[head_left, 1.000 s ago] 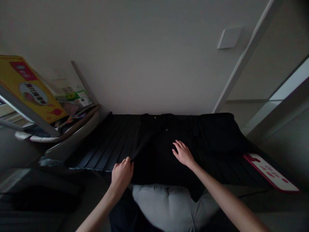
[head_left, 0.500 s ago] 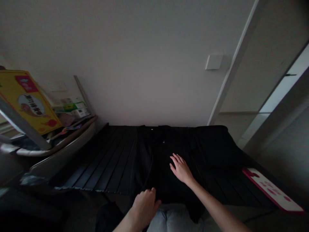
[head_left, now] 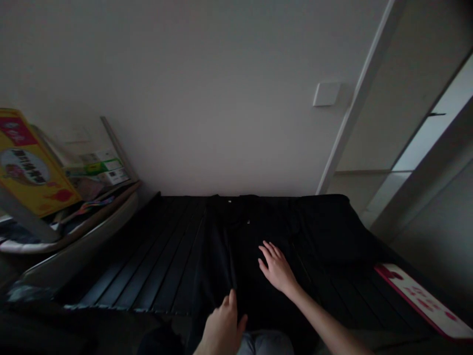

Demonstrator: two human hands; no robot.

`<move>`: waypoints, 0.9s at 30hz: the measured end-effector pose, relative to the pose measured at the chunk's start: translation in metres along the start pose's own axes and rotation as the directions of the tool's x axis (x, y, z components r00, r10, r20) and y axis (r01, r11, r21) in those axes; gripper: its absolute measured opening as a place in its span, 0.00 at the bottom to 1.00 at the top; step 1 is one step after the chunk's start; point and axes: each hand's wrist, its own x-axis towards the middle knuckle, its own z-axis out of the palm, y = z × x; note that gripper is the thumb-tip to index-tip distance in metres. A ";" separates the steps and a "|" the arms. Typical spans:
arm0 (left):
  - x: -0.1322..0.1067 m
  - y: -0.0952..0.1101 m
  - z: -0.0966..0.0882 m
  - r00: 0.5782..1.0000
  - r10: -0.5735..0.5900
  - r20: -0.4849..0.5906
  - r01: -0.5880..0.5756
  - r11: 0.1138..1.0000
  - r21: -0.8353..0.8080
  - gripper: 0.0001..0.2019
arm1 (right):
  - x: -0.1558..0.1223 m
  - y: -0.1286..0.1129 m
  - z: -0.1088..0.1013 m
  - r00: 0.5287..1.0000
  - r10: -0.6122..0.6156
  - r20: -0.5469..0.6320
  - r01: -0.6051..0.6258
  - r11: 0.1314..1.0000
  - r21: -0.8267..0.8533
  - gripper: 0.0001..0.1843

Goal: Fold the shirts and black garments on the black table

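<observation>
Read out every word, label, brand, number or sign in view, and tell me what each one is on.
Nothing can be read for certain.
Yellow box: dark characters in a white oval and a mark on a red patch, too blurred.
Green-and-white box: faint print, too small.
Black garment: two tiny white marks, too small.
Red-edged white board: red markings, too blurred to tell whether they are words.

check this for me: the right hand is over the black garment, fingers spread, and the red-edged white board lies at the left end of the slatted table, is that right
Not quite: the red-edged white board lies at the right end of the slatted table, as the head view shows. The right hand is indeed over the black garment, fingers spread.
</observation>
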 end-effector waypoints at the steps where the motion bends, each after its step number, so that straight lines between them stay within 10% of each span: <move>1: -0.006 0.004 0.000 0.997 0.014 0.071 -0.015 1.000 0.018 0.29 | 0.000 0.000 0.000 1.000 0.002 0.005 -0.002 1.000 0.001 0.25; 6: -0.008 0.008 -0.013 0.937 0.186 0.297 -0.203 0.979 0.027 0.25 | 0.000 -0.001 -0.001 1.000 0.014 0.021 -0.014 1.000 0.007 0.25; 13: 0.006 0.003 -0.024 0.936 0.319 0.148 -0.313 0.948 -0.064 0.15 | 0.000 -0.003 -0.001 1.000 0.013 -0.005 -0.013 1.000 0.027 0.24; 17: 0.025 -0.009 -0.031 0.943 0.299 -0.145 -0.324 0.926 -0.192 0.16 | 0.006 0.004 -0.004 0.992 0.079 -0.096 -0.078 0.997 0.007 0.21; 23: 0.107 -0.045 -0.026 0.772 0.278 -0.572 -0.424 0.895 -0.137 0.18 | 0.049 0.055 -0.032 0.851 0.408 -0.331 -0.478 0.863 -0.166 0.25; 27: 0.162 -0.042 -0.033 0.725 0.298 -0.621 -0.397 0.918 -0.023 0.17 | 0.092 0.095 -0.040 0.931 0.325 -0.166 -0.356 0.909 -0.216 0.22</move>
